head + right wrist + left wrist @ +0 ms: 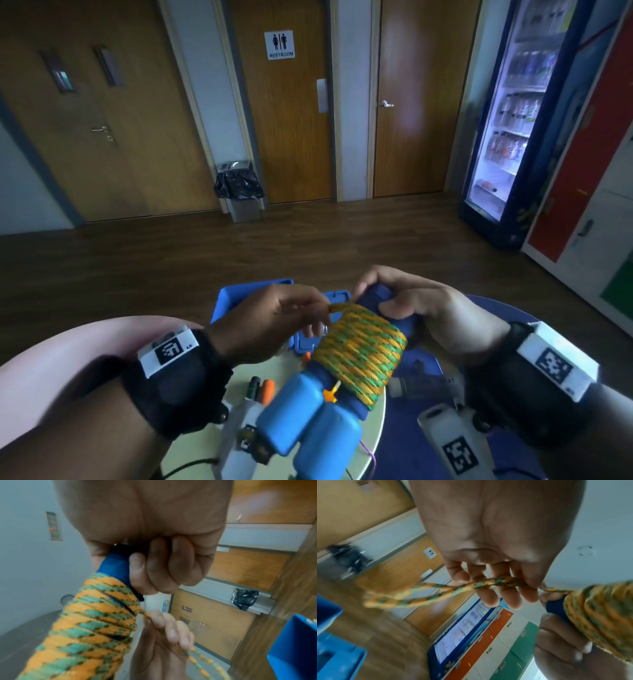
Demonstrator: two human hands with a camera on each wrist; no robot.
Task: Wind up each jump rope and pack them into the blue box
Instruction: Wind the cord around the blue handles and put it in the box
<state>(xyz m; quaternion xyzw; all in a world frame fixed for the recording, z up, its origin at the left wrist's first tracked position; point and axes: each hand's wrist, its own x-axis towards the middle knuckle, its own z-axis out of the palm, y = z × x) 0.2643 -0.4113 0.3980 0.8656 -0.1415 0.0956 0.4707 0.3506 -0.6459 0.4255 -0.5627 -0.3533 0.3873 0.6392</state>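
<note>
Both handles (pixel 308 425) lie side by side, right hand (pixel 414 308) gripping them steady while left hand (pixel 274 318) pinches the rope (pixel 363 349), probably tightening the last turn.

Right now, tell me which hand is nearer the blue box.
Left. The left hand pinches the rope directly in front of the blue box; the right hand grips the handles farther to its right.

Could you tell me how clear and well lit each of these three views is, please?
Head view: dim room, glare from the lit drinks fridge, door frames bowed by the wide lens. Left wrist view: loose rope and blue box smeared by motion blur. Right wrist view: wound rope fairly sharp, background soft.
</note>
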